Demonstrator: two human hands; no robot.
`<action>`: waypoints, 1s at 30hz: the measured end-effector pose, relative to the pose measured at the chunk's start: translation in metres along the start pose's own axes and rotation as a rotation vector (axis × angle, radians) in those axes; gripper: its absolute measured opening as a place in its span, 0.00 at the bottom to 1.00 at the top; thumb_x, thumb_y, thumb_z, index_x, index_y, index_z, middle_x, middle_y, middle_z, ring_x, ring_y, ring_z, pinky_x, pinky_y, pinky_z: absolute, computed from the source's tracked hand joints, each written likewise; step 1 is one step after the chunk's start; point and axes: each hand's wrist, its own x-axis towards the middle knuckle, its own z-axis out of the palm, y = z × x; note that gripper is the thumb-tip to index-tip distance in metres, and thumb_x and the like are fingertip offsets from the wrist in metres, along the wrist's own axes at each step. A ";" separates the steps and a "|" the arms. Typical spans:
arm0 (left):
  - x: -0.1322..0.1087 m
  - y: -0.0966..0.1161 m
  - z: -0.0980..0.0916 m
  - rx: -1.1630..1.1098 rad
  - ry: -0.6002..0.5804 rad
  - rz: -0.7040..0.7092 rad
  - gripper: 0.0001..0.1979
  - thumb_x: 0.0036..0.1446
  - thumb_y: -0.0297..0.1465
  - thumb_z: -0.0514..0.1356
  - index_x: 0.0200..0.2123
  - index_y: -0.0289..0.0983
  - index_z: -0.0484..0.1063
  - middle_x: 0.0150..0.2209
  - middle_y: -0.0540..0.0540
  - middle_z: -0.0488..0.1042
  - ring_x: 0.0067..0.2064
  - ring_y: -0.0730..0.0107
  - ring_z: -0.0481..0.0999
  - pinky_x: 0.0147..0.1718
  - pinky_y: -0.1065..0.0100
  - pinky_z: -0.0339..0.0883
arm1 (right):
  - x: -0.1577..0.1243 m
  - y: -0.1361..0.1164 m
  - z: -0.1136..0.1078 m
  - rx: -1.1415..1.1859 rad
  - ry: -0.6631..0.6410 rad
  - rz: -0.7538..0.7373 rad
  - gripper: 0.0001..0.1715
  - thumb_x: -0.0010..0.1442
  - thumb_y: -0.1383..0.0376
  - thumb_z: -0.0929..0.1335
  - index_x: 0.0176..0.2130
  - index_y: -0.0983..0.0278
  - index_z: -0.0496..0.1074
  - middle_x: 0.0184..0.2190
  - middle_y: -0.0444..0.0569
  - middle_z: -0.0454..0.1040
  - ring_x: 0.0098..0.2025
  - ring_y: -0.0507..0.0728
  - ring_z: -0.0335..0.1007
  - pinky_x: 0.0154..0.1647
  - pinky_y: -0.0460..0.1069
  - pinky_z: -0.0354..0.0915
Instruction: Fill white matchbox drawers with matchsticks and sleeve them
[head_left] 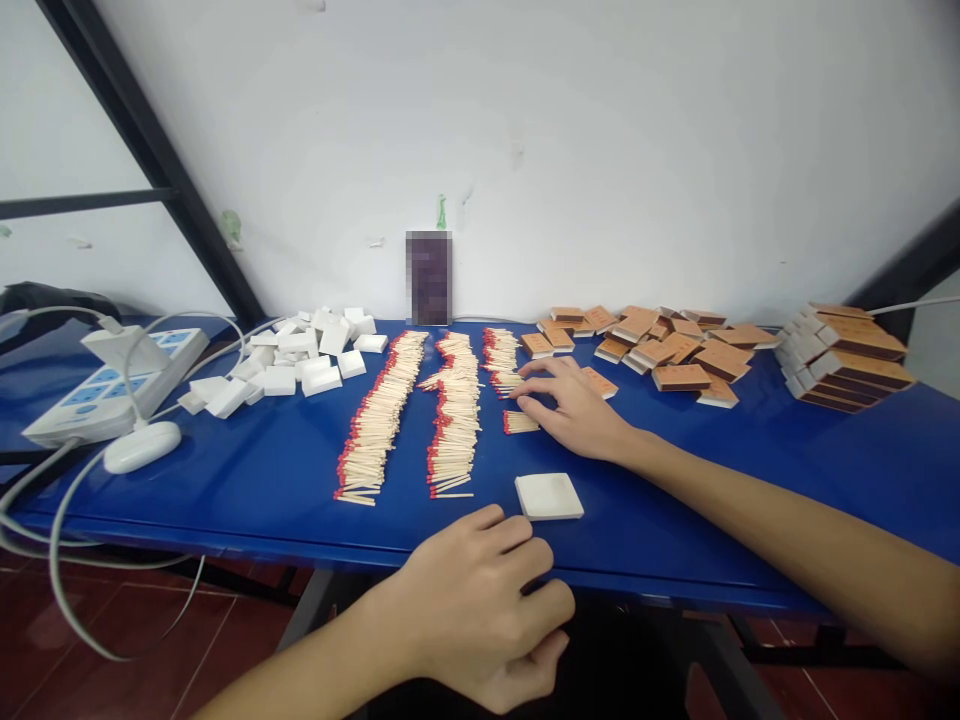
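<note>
My right hand reaches in from the right over the third row of matches. Its fingers are bent but apart, and the fingertips touch or nearly touch the matches at the row's near end. A small group of matches lies just under the thumb. Two longer rows, the left matches and the middle matches, have red heads pointing left. A white matchbox tray lies near the front edge. Before that edge, my left hand is loosely closed; its palm is hidden.
White matchbox trays are heaped at back left, beside a power strip with cables. Brown matchbox sleeves are scattered at back right. Stacked matchboxes stand at far right. A blurred dark rectangle leans against the wall.
</note>
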 end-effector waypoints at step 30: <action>0.001 0.000 0.000 -0.013 0.040 -0.009 0.07 0.54 0.33 0.58 0.28 0.37 0.66 0.25 0.50 0.61 0.28 0.69 0.59 0.29 0.65 0.52 | 0.001 0.002 0.003 -0.051 -0.069 0.046 0.21 0.65 0.58 0.62 0.51 0.59 0.76 0.56 0.55 0.68 0.58 0.67 0.58 0.60 0.65 0.57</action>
